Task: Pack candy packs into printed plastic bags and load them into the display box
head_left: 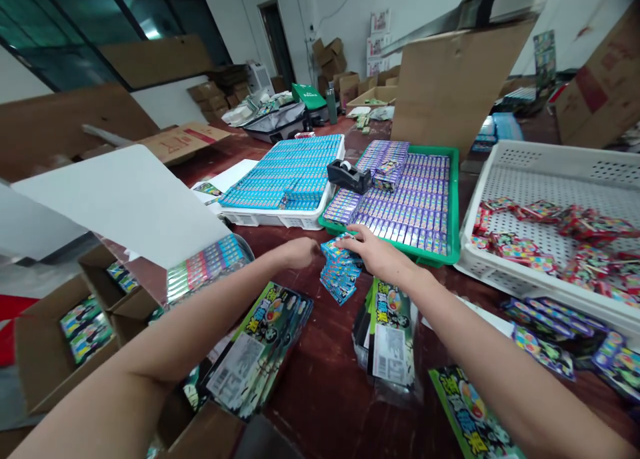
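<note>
A small pile of blue candy packs lies on the dark red table in front of the green tray. My right hand rests on the top of this pile, fingers spread over the packs. My left hand touches the pile's left side with curled fingers. The green tray holds rows of purple packs. A white tray to its left is filled with blue packs.
A black tape dispenser sits between the two trays. A white perforated crate with red packs stands at right. Green printed bags lie near me. Open cardboard boxes stand at left, cardboard sheets behind.
</note>
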A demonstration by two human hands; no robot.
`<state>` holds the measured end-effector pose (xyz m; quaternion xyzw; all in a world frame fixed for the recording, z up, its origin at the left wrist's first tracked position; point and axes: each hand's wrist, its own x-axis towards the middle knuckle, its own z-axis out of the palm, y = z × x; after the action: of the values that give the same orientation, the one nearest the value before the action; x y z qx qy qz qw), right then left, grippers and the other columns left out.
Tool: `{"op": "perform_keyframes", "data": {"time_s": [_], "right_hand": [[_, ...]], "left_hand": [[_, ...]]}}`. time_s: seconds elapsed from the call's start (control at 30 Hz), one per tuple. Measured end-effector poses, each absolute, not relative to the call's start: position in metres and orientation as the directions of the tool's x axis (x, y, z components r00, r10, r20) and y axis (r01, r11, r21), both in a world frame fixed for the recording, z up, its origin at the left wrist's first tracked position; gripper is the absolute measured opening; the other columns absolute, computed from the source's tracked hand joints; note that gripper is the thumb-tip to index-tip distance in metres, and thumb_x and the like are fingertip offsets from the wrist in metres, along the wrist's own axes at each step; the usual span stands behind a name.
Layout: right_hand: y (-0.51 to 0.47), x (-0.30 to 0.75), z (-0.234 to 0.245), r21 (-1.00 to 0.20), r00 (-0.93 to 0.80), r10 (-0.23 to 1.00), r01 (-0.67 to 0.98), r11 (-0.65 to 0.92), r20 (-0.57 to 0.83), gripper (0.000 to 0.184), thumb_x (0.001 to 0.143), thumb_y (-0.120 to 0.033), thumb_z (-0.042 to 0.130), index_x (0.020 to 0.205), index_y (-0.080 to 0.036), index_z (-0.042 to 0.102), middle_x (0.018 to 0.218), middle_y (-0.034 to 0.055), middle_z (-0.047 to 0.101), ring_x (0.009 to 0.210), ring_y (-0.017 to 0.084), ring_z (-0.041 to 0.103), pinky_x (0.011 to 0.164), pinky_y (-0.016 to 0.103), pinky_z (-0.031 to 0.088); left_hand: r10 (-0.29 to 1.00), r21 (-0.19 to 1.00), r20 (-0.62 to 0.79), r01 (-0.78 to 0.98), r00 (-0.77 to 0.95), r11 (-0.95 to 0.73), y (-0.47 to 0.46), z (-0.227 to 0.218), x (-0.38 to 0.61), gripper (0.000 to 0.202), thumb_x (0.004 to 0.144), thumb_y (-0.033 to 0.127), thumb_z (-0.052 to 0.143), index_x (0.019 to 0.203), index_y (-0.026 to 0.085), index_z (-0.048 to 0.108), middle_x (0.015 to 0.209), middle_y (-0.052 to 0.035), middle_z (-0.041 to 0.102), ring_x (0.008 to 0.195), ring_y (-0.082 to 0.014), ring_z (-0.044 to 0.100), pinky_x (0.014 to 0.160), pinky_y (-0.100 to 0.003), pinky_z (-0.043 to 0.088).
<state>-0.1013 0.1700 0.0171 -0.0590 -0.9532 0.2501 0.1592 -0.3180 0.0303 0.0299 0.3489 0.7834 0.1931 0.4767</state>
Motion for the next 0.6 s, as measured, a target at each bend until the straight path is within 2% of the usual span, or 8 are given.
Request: {"op": "perform_keyframes", "data": {"time_s": [0.07, 0.13, 0.2, 0.27, 0.33, 0.4, 0.47, 0.6], "right_hand": [[0.166, -0.095, 0.013, -0.517, -0.934, 0.214, 0.037, 0.855, 0.287, 0.053, 0.092, -0.012, 0.049, 0.14, -0.034, 0.057, 0.152, 0.0036, 0.049, 0.123, 0.023, 0.059, 0.098, 0.038, 0.049], [0.163, -0.091, 0.013, -0.524, -0.933, 0.202, 0.017, 0.851, 0.297, 0.057, 0.089, -0.01, 0.049, 0.142, -0.03, 0.055, 0.15, 0.0066, 0.049, 0.128, 0.023, 0.056, 0.103, 0.038, 0.047], [0.16, -0.088, 0.016, -0.54, -0.932, 0.175, -0.026, 0.841, 0.318, 0.054, 0.09, -0.016, 0.052, 0.143, -0.026, 0.052, 0.149, 0.0102, 0.047, 0.133, 0.024, 0.052, 0.109, 0.039, 0.044], [0.155, -0.088, 0.017, -0.573, -0.919, 0.187, -0.049, 0.818, 0.346, 0.049, 0.093, -0.033, 0.059, 0.14, -0.022, 0.053, 0.145, 0.0125, 0.047, 0.133, 0.025, 0.051, 0.111, 0.04, 0.043], [0.15, -0.089, 0.015, -0.619, -0.895, 0.261, -0.021, 0.785, 0.361, 0.049, 0.092, -0.05, 0.062, 0.131, -0.021, 0.057, 0.141, 0.0132, 0.049, 0.129, 0.026, 0.054, 0.108, 0.039, 0.045], [0.145, -0.093, 0.009, -0.663, -0.865, 0.359, 0.042, 0.747, 0.349, 0.046, 0.091, -0.057, 0.062, 0.12, -0.021, 0.058, 0.137, 0.0121, 0.05, 0.122, 0.025, 0.058, 0.103, 0.038, 0.048], [0.142, -0.098, 0.0, -0.703, -0.842, 0.436, 0.1, 0.704, 0.317, 0.039, 0.092, -0.055, 0.06, 0.113, -0.023, 0.057, 0.133, 0.0099, 0.052, 0.114, 0.023, 0.06, 0.097, 0.036, 0.05], [0.143, -0.107, -0.017, -0.738, -0.82, 0.511, 0.174, 0.652, 0.258, 0.03, 0.093, -0.051, 0.059, 0.104, -0.023, 0.055, 0.114, 0.0057, 0.058, 0.101, 0.019, 0.062, 0.087, 0.032, 0.05]], "left_hand": [[0.756, 0.644, -0.602, 0.404, -0.258, 0.65, 0.028, 0.048, -0.327, 0.043, 0.079, 0.023, 0.076, 0.121, 0.02, 0.068, 0.11, -0.0097, 0.073, 0.1, -0.0276, 0.071, 0.083, -0.037, 0.058], [0.796, 0.686, -0.589, 0.436, -0.135, 0.582, 0.026, 0.06, -0.327, 0.077, 0.067, 0.019, 0.082, 0.139, 0.027, 0.057, 0.118, -0.0072, 0.074, 0.109, -0.0283, 0.07, 0.088, -0.037, 0.058], [0.858, 0.76, -0.512, 0.48, 0.03, 0.437, 0.022, 0.06, -0.318, 0.118, 0.056, 0.019, 0.089, 0.158, 0.032, 0.03, 0.141, -0.0079, 0.063, 0.126, -0.029, 0.062, 0.101, -0.039, 0.052], [0.91, 0.816, -0.397, 0.5, 0.121, 0.289, 0.019, 0.049, -0.309, 0.145, 0.052, 0.024, 0.094, 0.163, 0.029, 0.001, 0.158, -0.0145, 0.045, 0.138, -0.0316, 0.052, 0.111, -0.044, 0.045], [0.945, 0.859, -0.312, 0.454, 0.095, 0.238, 0.017, 0.032, -0.304, 0.153, 0.058, 0.03, 0.093, 0.16, 0.025, -0.02, 0.164, -0.0221, 0.032, 0.143, -0.0336, 0.047, 0.113, -0.047, 0.042], [0.954, 0.889, -0.293, 0.384, 0.065, 0.247, 0.017, 0.016, -0.305, 0.154, 0.063, 0.032, 0.09, 0.155, 0.022, -0.032, 0.164, -0.0267, 0.026, 0.145, -0.0342, 0.043, 0.113, -0.049, 0.041], [0.945, 0.887, -0.314, 0.383, 0.095, 0.257, 0.019, 0.004, -0.308, 0.156, 0.06, 0.032, 0.092, 0.156, 0.022, -0.029, 0.165, -0.0274, 0.025, 0.147, -0.0349, 0.04, 0.114, -0.051, 0.039], [0.899, 0.847, -0.371, 0.481, 0.233, 0.225, 0.024, -0.002, -0.31, 0.149, 0.051, 0.036, 0.095, 0.163, 0.021, -0.001, 0.16, -0.021, 0.037, 0.143, -0.034, 0.045, 0.115, -0.049, 0.039]]}}
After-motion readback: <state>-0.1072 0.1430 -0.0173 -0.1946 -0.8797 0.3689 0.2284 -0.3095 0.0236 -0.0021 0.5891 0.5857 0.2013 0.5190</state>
